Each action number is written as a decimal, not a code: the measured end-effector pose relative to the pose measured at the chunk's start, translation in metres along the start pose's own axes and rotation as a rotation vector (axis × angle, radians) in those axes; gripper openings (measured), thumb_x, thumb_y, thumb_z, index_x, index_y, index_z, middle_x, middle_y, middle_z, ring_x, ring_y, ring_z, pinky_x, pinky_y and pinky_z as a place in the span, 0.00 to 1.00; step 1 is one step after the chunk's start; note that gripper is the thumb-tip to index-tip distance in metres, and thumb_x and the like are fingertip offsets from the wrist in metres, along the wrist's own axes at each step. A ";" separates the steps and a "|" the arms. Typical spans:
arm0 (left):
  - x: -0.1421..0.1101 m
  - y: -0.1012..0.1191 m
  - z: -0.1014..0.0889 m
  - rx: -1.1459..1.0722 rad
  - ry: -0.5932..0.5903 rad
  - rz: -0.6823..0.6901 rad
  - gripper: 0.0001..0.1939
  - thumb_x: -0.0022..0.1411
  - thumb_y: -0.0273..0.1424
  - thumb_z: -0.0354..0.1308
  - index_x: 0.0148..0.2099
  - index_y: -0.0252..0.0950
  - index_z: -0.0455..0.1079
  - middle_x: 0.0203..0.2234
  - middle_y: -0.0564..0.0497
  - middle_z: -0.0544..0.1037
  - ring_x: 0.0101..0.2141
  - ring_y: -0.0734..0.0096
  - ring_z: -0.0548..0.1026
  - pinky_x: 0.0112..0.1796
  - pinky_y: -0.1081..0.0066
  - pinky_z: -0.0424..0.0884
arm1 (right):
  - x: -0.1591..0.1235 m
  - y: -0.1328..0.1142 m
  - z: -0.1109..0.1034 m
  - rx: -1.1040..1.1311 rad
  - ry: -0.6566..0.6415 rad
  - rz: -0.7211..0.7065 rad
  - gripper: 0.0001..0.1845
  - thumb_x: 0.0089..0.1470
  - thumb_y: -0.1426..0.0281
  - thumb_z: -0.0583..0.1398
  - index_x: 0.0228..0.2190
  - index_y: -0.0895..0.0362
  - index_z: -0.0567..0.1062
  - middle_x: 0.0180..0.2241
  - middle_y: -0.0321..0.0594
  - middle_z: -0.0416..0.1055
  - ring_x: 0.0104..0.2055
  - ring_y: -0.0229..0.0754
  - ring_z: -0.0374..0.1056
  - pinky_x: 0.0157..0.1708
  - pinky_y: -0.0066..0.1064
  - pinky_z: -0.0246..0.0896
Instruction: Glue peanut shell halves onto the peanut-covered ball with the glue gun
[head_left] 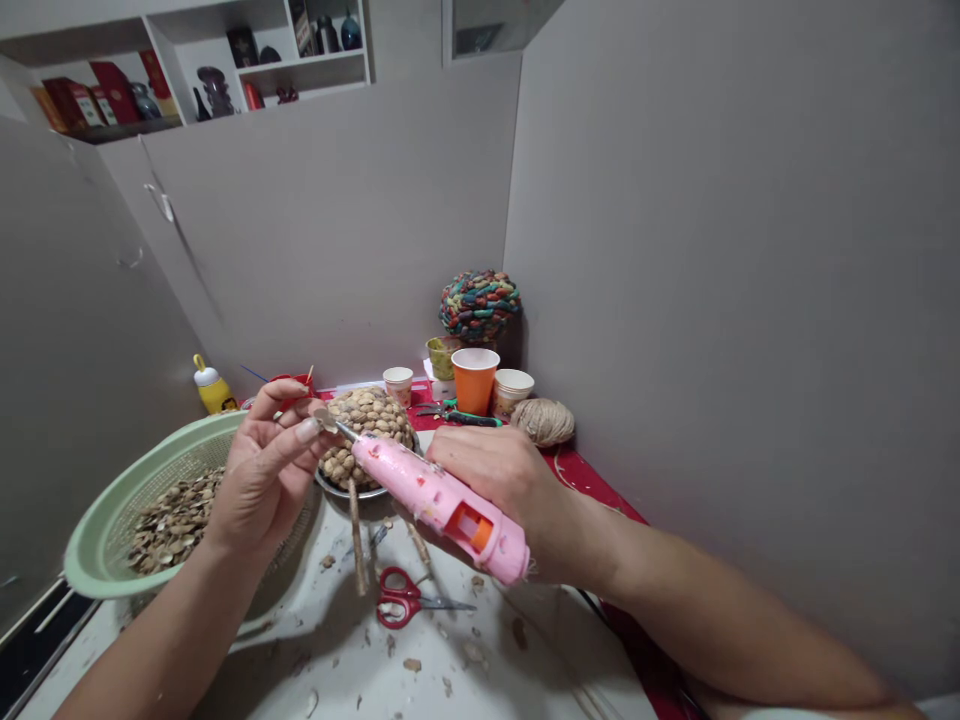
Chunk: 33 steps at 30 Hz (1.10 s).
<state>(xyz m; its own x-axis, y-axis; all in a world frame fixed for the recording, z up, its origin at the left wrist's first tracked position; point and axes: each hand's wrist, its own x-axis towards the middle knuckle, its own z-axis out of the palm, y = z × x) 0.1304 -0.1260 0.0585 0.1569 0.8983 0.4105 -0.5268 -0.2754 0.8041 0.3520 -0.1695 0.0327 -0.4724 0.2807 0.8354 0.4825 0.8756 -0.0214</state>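
Observation:
My left hand (268, 455) pinches a small pale nut shell (325, 420) between thumb and fingers. Wrapped round a pink hot glue gun (431, 490) is my right hand (499, 470), and the gun's metal nozzle meets the shell or comes very close to it. Behind them a ball covered with shells (371, 415) rests in a metal bowl (364, 492), partly hidden by my left hand and the gun. A brown stick (357, 540) runs from the ball toward me. To the left, a green plastic colander (97, 545) holds many loose shells (176, 520).
Red-handled scissors (401, 597) lie on the white table (345, 660) among scattered shell bits. Farther back stand an orange cup (475, 382), paper cups (514, 388), pliers (472, 417), a twine ball (544, 421) and a colourful ball (480, 303). A yellow bottle (214, 388) stands behind the colander.

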 end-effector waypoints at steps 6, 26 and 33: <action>0.001 0.000 0.001 -0.007 0.002 0.007 0.19 0.44 0.25 0.77 0.39 0.37 0.77 0.27 0.54 0.79 0.27 0.79 0.76 0.30 0.83 0.77 | -0.002 0.003 0.002 0.008 -0.002 0.010 0.18 0.55 0.68 0.60 0.24 0.56 0.55 0.22 0.30 0.50 0.25 0.31 0.44 0.25 0.28 0.41; -0.001 -0.006 0.001 0.012 0.003 -0.011 0.19 0.45 0.23 0.76 0.39 0.38 0.76 0.29 0.54 0.81 0.30 0.79 0.79 0.32 0.85 0.75 | 0.001 0.002 0.003 -0.028 0.007 -0.009 0.17 0.58 0.67 0.59 0.24 0.56 0.57 0.22 0.31 0.53 0.24 0.31 0.46 0.24 0.28 0.43; -0.001 -0.009 0.003 0.030 0.009 -0.017 0.19 0.44 0.23 0.76 0.39 0.39 0.76 0.28 0.55 0.80 0.30 0.79 0.78 0.31 0.84 0.75 | 0.001 0.002 0.004 -0.052 0.025 -0.013 0.17 0.59 0.69 0.57 0.23 0.56 0.57 0.21 0.31 0.53 0.23 0.31 0.46 0.23 0.28 0.41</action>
<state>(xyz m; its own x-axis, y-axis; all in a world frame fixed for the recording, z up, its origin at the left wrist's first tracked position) 0.1372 -0.1258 0.0522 0.1586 0.9059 0.3927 -0.4991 -0.2696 0.8235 0.3500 -0.1657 0.0312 -0.4611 0.2590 0.8487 0.5147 0.8572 0.0180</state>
